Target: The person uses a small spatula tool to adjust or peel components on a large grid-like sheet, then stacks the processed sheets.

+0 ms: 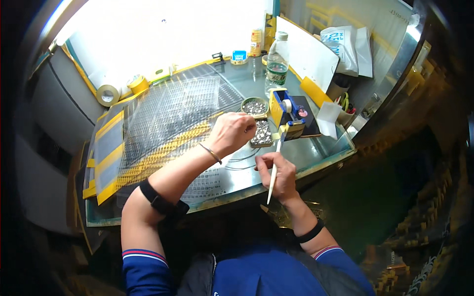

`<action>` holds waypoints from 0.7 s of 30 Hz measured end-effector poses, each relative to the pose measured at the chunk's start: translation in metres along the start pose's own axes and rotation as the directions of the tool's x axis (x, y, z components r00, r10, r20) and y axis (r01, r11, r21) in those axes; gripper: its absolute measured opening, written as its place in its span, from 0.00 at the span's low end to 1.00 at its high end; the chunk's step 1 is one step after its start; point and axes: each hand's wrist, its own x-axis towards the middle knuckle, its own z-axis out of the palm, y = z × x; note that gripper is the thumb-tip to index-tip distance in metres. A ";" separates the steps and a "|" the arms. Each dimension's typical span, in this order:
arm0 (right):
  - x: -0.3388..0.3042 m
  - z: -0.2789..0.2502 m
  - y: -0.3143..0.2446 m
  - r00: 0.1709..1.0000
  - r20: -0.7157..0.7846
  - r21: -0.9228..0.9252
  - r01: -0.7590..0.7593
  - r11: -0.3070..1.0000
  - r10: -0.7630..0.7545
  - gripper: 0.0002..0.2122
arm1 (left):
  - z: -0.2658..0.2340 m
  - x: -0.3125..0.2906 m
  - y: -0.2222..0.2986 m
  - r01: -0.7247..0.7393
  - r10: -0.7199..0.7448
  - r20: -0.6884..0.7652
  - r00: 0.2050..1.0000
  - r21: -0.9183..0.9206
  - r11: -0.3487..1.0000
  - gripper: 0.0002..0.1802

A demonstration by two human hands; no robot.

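My left hand [231, 133] is closed over the table, its fingers curled together beside a small square tray [261, 145] of silvery bits. Whatever its fingertips hold, if anything, is hidden. In my right hand [281, 178], near the table's front edge, is a slim white-handled brush [273, 181]. The tapered handle end points down toward me, and the upper end reaches up in front of a blue and yellow tape dispenser [279, 106]. Just beyond the square tray sits a round dish [242, 107] with similar bits.
Perforated clear sheets [168, 108] with yellow strips cover the table's left side. A plastic bottle [277, 71] stands behind the dispenser. Tape rolls [107, 94] lie at the far left edge. A white board [308, 54] leans at the right, near a pen holder [345, 116].
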 end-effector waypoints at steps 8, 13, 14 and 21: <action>0.002 -0.004 -0.001 0.999 0.034 0.032 -0.001 0.999 0.000 0.04 | 0.015 0.009 -0.005 0.017 -0.015 0.090 0.996 -0.017 1.000 0.08; 0.003 -0.003 -0.002 1.000 0.030 0.028 0.001 1.000 -0.001 0.05 | -0.012 -0.004 -0.001 0.032 -0.025 0.089 0.996 -0.076 0.997 0.07; 0.003 -0.003 -0.002 0.999 0.034 0.029 0.002 1.000 -0.003 0.05 | -0.019 -0.010 0.003 0.004 0.000 0.088 0.996 -0.053 0.999 0.07; 0.005 -0.009 -0.009 0.984 0.115 0.112 -0.152 0.982 0.139 0.11 | -0.068 -0.104 0.058 0.008 0.003 0.162 0.987 -0.072 0.997 0.11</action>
